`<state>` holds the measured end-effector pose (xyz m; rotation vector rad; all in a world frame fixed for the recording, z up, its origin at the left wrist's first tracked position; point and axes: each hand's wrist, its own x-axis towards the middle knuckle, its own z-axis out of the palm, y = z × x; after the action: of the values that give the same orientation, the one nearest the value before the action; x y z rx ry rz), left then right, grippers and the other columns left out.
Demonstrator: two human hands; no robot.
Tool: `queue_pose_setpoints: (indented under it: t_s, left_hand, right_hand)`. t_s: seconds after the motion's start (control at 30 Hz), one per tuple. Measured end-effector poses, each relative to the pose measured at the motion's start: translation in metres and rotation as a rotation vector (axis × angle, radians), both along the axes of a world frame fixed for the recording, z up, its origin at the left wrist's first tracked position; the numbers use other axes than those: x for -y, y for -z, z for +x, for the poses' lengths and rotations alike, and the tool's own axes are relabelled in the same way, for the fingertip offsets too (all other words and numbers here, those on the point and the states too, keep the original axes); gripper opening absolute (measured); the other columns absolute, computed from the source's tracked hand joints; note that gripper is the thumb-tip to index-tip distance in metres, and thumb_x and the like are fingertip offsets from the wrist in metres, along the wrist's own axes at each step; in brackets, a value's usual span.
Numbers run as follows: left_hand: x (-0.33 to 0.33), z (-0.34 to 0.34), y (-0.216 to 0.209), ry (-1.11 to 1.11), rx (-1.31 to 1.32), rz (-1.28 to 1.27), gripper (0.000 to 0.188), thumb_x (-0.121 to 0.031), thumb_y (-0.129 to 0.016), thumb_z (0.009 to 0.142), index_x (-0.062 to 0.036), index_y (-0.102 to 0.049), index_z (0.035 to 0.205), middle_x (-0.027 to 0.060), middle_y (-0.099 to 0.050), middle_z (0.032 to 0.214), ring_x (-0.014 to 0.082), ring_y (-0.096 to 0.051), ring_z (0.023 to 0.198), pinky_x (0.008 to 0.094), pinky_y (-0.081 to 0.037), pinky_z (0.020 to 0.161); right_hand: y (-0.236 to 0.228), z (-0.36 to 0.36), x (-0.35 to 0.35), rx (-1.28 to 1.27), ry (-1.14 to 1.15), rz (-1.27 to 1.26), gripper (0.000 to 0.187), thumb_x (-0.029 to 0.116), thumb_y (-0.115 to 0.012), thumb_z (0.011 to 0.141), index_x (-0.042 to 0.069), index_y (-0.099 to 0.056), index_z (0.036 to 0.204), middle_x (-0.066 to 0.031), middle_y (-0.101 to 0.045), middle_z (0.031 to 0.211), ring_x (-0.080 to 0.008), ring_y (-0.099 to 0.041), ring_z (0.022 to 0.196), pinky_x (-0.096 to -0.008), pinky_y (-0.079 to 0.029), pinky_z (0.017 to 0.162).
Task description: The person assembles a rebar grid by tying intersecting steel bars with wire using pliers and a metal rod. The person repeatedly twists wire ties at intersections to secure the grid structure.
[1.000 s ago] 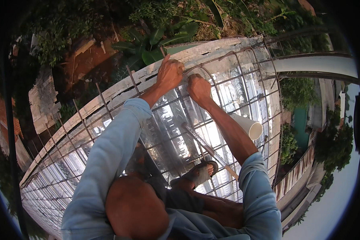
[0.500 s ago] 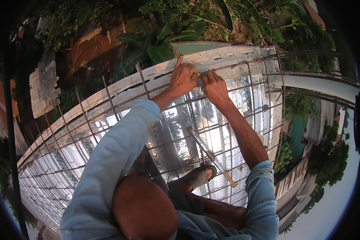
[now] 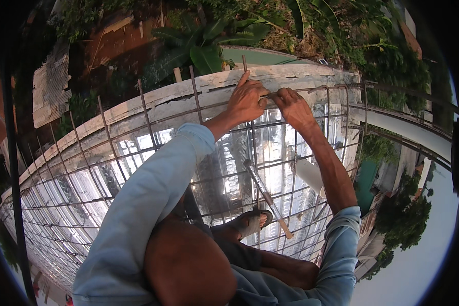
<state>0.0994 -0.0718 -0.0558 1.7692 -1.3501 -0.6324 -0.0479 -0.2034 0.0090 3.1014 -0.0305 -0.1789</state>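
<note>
My left hand is closed at the outer bar of a steel rebar grid, its index finger raised beside an upright bar end. Right beside it, my right hand has its thumb and fingers pinched together over the same bar. Whatever sits between the fingertips of either hand is too small or hidden to make out. Below the hands, a long silvery tool with a tan end lies slantwise on the grid. A white cylinder shows next to my right forearm.
Shiny ribbed metal sheeting lies under the bars. Several bar ends stick up along the concrete edge. Beyond it are plants and lower roofs. My sandalled foot rests on the grid. Long bars run out at the right over a pale beam.
The view has shifted, so the hands and edge appear slightly farther right. Both hands stay together at the outer bar. More of the white cylinder now shows beside my right forearm.
</note>
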Motion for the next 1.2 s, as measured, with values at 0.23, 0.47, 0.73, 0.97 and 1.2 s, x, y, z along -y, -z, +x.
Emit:
queue_pose_setpoints:
  t_s: [0.23,0.47,0.73,0.97,1.2]
  left_hand:
    - [0.004,0.0,-0.001,0.004,-0.01,0.002,0.025,-0.013,-0.063,0.08,-0.004,-0.074,0.1,0.0111,-0.069,0.099,0.0243,-0.059,0.116,0.0451,-0.016,0.126]
    - [0.003,-0.001,-0.001,0.01,0.053,0.052,0.025,-0.009,-0.065,0.077,-0.0038,-0.073,0.1,0.0106,-0.07,0.105,0.0244,-0.059,0.118,0.0477,-0.016,0.126]
    - [0.0,0.001,0.004,0.001,0.027,0.029,0.026,-0.012,-0.065,0.079,-0.0042,-0.073,0.104,0.0104,-0.07,0.106,0.0249,-0.059,0.117,0.0496,-0.016,0.125]
    - [0.001,0.001,-0.005,0.013,-0.02,0.045,0.025,-0.012,-0.067,0.081,-0.0016,-0.072,0.103,0.012,-0.07,0.105,0.0265,-0.059,0.116,0.0489,-0.017,0.125]
    - [-0.002,-0.001,-0.005,-0.072,-0.134,-0.047,0.065,-0.009,-0.066,0.082,-0.0039,-0.041,0.141,0.0146,-0.07,0.111,0.0312,-0.056,0.124,0.0483,-0.014,0.125]
  right_hand:
    - [-0.009,0.022,0.016,-0.092,-0.246,-0.054,0.023,0.008,-0.06,0.08,0.002,-0.064,0.102,-0.0088,-0.061,0.102,-0.0227,-0.064,0.098,-0.0337,-0.057,0.082]
    - [-0.014,0.02,0.003,-0.153,-0.309,-0.126,0.021,0.008,-0.061,0.079,0.001,-0.062,0.099,-0.0112,-0.063,0.099,-0.0239,-0.067,0.088,-0.0347,-0.058,0.073]
    - [-0.008,0.04,-0.002,-0.233,0.093,0.1,0.021,0.008,-0.062,0.081,0.003,-0.068,0.101,-0.0179,-0.068,0.092,-0.033,-0.071,0.084,-0.0412,-0.058,0.075]
    - [-0.001,0.055,0.009,-0.28,0.301,0.306,0.017,0.005,-0.064,0.073,-0.002,-0.069,0.087,-0.0273,-0.067,0.08,-0.0426,-0.068,0.078,-0.0478,-0.056,0.068]
    - [-0.005,0.062,0.003,-0.194,0.523,0.412,0.027,0.018,-0.076,0.078,-0.008,-0.07,0.086,-0.029,-0.068,0.081,-0.0408,-0.07,0.079,-0.045,-0.057,0.072]
